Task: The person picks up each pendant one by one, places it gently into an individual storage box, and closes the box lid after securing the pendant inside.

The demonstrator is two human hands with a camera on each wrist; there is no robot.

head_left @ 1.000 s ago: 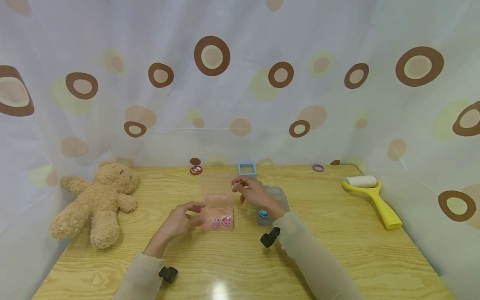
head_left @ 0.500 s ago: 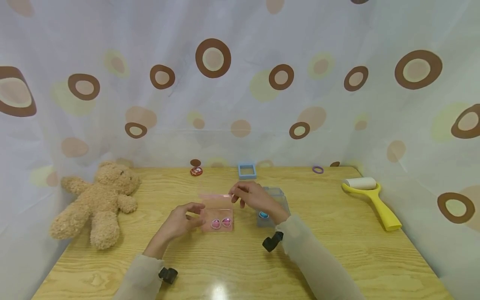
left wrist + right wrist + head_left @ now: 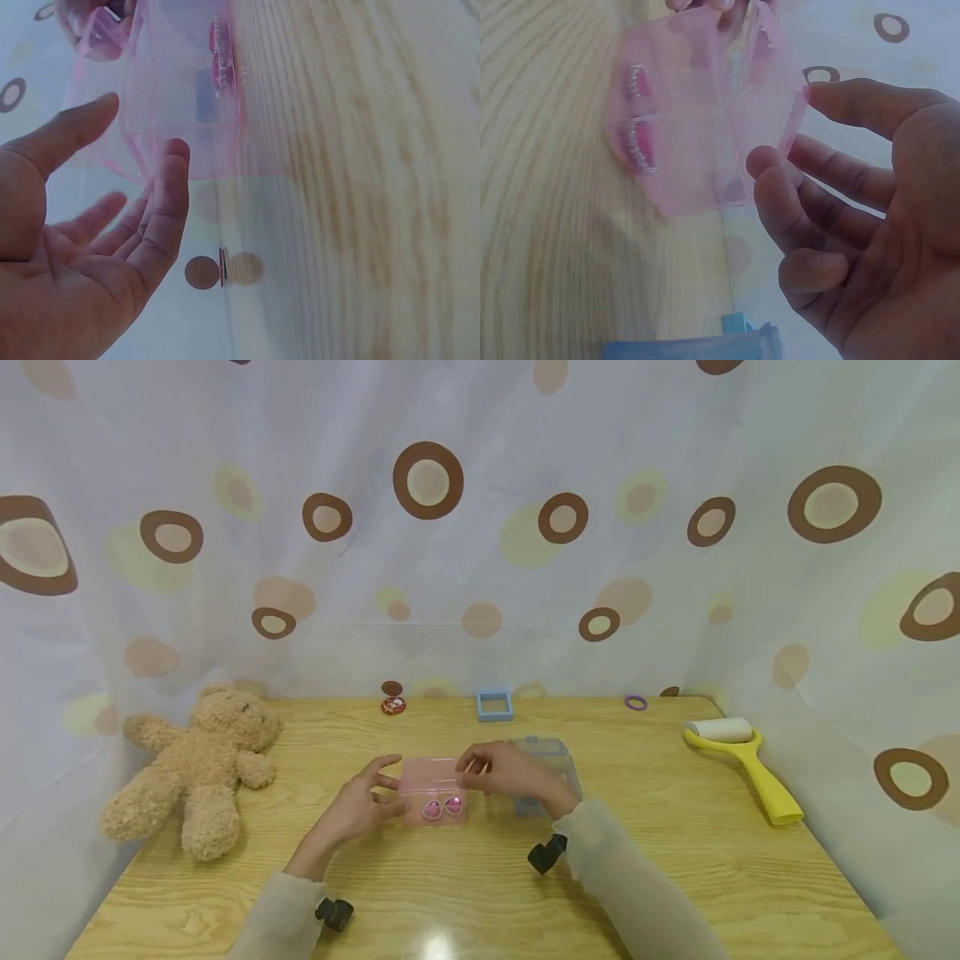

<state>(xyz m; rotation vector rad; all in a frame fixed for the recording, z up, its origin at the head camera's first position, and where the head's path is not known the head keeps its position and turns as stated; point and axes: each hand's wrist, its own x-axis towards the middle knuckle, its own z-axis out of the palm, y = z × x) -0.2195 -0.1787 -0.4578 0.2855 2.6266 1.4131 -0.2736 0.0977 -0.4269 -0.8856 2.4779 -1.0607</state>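
Observation:
A see-through pink plastic box (image 3: 414, 817) sits on the table, its hinged lid (image 3: 431, 770) tilted up partway. Two pink gem pieces (image 3: 453, 806) edged with small clear stones lie inside near the front. My right hand (image 3: 510, 770) pinches the lid's free edge (image 3: 793, 124) between thumb and fingers at its right corner. On the opposite side, my left hand (image 3: 360, 802) curves loosely beside the box, with extended fingertips (image 3: 174, 154) right at its left wall. A see-through blue-grey box (image 3: 555, 752) stands open on the right, partly covered by my right hand and wrist.
A teddy bear (image 3: 202, 768) lies at the left. Along the back edge are a red patterned disc (image 3: 393, 705), a light-blue square frame (image 3: 495, 715) and a purple ring (image 3: 636, 702). A yellow-handled lint roller (image 3: 757, 768) lies at the right, near the patterned curtain (image 3: 495, 577).
My right hand has come toward me and down, swinging the pink lid from laid back to partway over the box. My left hand stays by the box. The blue gem is now hidden.

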